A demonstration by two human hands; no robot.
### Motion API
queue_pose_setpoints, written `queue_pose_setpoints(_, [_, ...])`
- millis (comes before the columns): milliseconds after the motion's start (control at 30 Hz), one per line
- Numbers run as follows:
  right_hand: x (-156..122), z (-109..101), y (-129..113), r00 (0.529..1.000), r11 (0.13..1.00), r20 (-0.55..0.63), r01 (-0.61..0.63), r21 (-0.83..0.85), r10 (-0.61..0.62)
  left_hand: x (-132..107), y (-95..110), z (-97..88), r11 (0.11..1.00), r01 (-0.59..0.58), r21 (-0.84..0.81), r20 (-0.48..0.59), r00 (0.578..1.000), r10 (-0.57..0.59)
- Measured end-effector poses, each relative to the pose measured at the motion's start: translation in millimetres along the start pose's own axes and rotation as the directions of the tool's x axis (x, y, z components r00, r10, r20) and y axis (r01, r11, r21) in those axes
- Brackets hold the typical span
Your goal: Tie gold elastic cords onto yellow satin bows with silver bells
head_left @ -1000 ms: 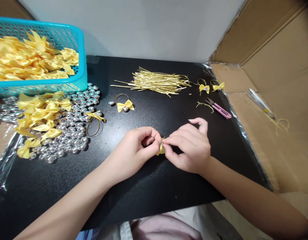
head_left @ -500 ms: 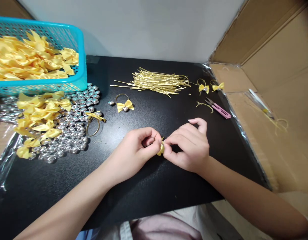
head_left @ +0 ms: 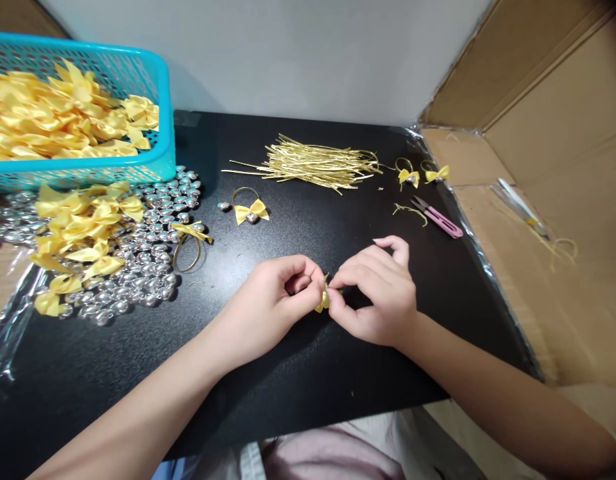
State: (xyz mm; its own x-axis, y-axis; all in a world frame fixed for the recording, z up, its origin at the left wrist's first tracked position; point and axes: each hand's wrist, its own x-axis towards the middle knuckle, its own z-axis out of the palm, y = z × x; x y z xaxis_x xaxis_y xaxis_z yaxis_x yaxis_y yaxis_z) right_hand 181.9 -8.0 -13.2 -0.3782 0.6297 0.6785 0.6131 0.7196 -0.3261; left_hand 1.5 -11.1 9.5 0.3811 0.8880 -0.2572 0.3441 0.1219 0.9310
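Over the near middle of the black table, my left hand [head_left: 278, 300] is closed, pinching a yellow ribbon bow [head_left: 323, 304] between thumb and forefinger. My right hand [head_left: 378, 290] meets it from the right, thumb and forefinger pinched at the bow's right side, little finger raised. Most of the bow is hidden by fingertips; what else is between them is too small to tell. Left of my hands lie a bow with a gold cord loop [head_left: 188, 248] and another looped bow with a silver bell-like bead [head_left: 252, 212]. Beyond my hands is a bundle of gold cords [head_left: 318, 163].
A turquoise basket [head_left: 163, 107] of yellow bows stands at back left. Before it are silver beads [head_left: 153, 277] and loose bows [head_left: 88, 227]. Pink thread snips [head_left: 441, 220] lie at right, near two looped bows [head_left: 408, 177]. A white-handled tool [head_left: 521, 205] rests on cardboard.
My right hand's fingers have shifted very slightly at the bow. My left hand keeps its pinch, and the things on the table stay put.
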Motion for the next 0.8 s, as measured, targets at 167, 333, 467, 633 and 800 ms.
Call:
queue_pose_setpoints(167, [-0.3, -0.2, 0.6, 0.999, 1.0, 0.034, -0.013, 0.029, 0.012, -0.7, -0.7, -0.4, 1.0, -0.002, 0.013, -0.005, 1.0, 0.002])
queue_pose_setpoints(333, [0.0, -0.4, 0.3, 0.998, 0.997, 0.05, -0.047, 0.055, 0.044, -0.7, 0.3, -0.5, 1.0, 0.002, 0.017, -0.008, 1.0, -0.001])
queue_pose_setpoints(467, [-0.5, -0.2, 0.9, 0.997, 0.996, 0.064, -0.049, 0.073, 0.045, 0.0, 2.5, -0.6, 1.0, 0.002, 0.019, -0.015, 1.0, -0.002])
queue_pose_setpoints(633, [-1.8, 0.4, 1.9, 0.994, 0.994, 0.096, -0.058, 0.094, 0.049, -0.5, 2.0, -0.4, 0.999, 0.002, 0.043, -0.02, 1.0, -0.001])
queue_pose_setpoints(800, [-1.3, -0.2, 5.0, 0.982, 0.986, 0.181, -0.083, 0.143, 0.056, -0.5, -0.7, -0.8, 0.999, -0.002, 0.052, -0.02, 1.0, 0.003])
